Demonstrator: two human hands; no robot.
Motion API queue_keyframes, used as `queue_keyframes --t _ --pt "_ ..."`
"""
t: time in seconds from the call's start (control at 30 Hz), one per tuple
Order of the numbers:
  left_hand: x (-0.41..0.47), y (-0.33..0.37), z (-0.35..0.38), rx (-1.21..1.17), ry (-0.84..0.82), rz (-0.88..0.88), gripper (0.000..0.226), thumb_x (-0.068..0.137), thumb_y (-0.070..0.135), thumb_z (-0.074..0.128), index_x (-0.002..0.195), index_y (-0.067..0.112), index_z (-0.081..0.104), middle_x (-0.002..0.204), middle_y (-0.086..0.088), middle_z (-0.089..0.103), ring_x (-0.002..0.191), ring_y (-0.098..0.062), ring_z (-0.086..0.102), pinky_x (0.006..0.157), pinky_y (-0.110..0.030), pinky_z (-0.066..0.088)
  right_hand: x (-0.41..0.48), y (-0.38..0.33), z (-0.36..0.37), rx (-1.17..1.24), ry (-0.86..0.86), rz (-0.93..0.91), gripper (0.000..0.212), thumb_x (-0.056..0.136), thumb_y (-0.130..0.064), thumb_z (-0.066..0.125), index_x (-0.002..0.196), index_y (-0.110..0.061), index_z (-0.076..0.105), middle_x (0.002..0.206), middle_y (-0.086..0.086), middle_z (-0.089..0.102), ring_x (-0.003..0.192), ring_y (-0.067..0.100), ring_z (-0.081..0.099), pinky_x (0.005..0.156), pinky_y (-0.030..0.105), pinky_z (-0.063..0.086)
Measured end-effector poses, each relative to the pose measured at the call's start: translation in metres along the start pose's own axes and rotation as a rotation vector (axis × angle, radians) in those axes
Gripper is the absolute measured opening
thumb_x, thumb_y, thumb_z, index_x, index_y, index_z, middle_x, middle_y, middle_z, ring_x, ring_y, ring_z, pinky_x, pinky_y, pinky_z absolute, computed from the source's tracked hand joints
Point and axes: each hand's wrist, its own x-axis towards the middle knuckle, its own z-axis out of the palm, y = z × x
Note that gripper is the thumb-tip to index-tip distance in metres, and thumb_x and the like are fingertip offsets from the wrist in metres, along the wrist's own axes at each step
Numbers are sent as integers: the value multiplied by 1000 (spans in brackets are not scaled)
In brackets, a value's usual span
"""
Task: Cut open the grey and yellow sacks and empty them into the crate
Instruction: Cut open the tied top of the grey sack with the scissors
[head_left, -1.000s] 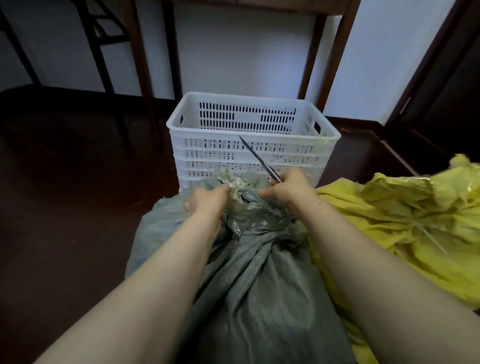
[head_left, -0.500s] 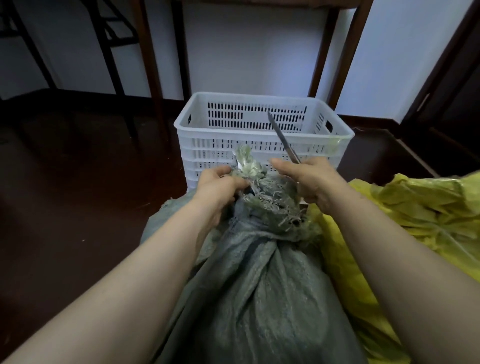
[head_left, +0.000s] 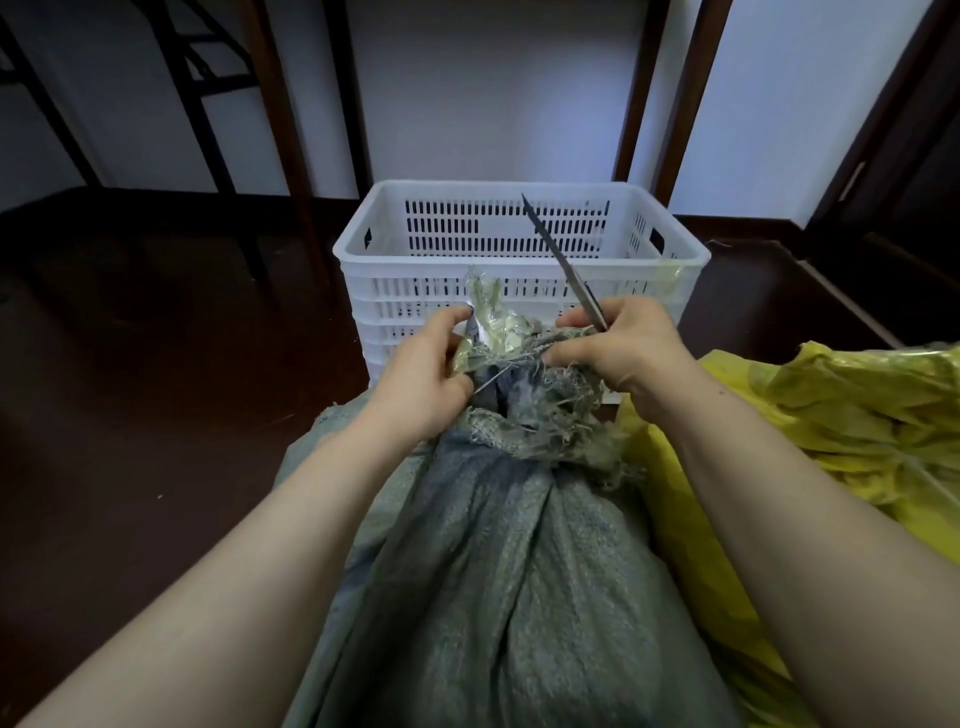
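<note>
A full grey woven sack (head_left: 509, 571) lies in front of me with its bunched, frayed neck (head_left: 524, 374) pointing at the white slatted crate (head_left: 519, 291). My left hand (head_left: 426, 379) pinches the taped, shredded top of the neck. My right hand (head_left: 623, 348) grips the other side of the neck and also holds a knife (head_left: 563, 265) whose blade points up and away over the crate. A yellow sack (head_left: 841, 431) lies crumpled to the right of the grey one.
The crate stands on a dark floor (head_left: 156, 415) against a white wall. Dark wooden furniture legs (head_left: 280, 130) rise behind and left of the crate. A dark door frame (head_left: 883, 156) is at the right.
Both hands have risen and spread a little on the sack neck, pulling it open. The knife blade has tipped more upright. The view has moved closer to the crate.
</note>
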Motion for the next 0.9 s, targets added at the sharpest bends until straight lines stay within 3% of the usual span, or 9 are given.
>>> queue_keyframes --t 0.1,0.17,0.27,0.37,0.47,0.57,0.7,0.77,0.9 --pt "-3 -4 0 -51 -57 53 77 86 0 56 145 37 25 86 8 54 69 -14 52 64 -32 45 1 0 -3 57 -5 25 27 62 1 83 82 -10 67 61 1 58 37 3 51 33 11 33" --pt "-3 -5 -1 -191 -78 18 78 82 11 70 140 43 28 89 -3 57 68 -16 53 62 -29 48 0 0 -7 94 5 58 25 64 2 81 82 -9 67 56 0 55 27 -2 43 31 10 30" --pt "-2 -6 -3 -288 -55 -97 89 61 29 86 135 29 37 102 -12 54 88 -27 62 83 -39 55 -4 -5 -10 89 -39 100 26 66 0 81 86 -8 68 60 1 58 28 0 44 31 10 29" --pt "-1 -11 1 -268 18 -167 80 64 18 87 131 16 44 103 -3 53 98 -22 60 84 -33 53 -7 -21 -15 45 -106 85 26 71 -25 80 90 -13 68 73 1 58 37 6 36 34 14 27" --pt "4 -14 2 -370 70 -248 78 70 5 81 138 10 42 110 -1 55 99 -17 58 79 -24 52 -8 -41 -21 86 -185 58 42 85 -56 55 87 -17 71 75 0 59 41 7 34 35 17 26" --pt "6 -14 5 -483 -30 -277 89 68 0 76 145 9 32 126 -7 56 107 -28 61 83 -34 53 -14 -45 -20 -17 -294 87 38 97 -40 44 89 -13 70 53 -4 55 39 7 35 35 18 26" --pt "3 -12 12 -540 -138 -258 83 72 -10 67 144 13 33 111 0 63 83 -11 69 66 -25 55 -22 -37 -17 -29 -420 167 23 98 -19 47 90 -7 64 53 -1 54 45 9 43 38 21 34" --pt "3 -13 13 -560 -148 -255 66 73 -12 65 129 18 46 102 -3 68 76 -11 69 63 -23 55 -27 -35 -18 56 -462 208 18 98 -13 48 89 -4 61 54 4 60 42 10 50 33 19 35" --pt "4 -14 10 -539 -124 -244 60 73 -12 63 129 4 51 111 -13 66 87 -22 65 70 -30 55 -27 -34 -22 -47 -472 230 31 100 -28 44 94 -4 63 52 4 61 35 7 42 31 16 26"
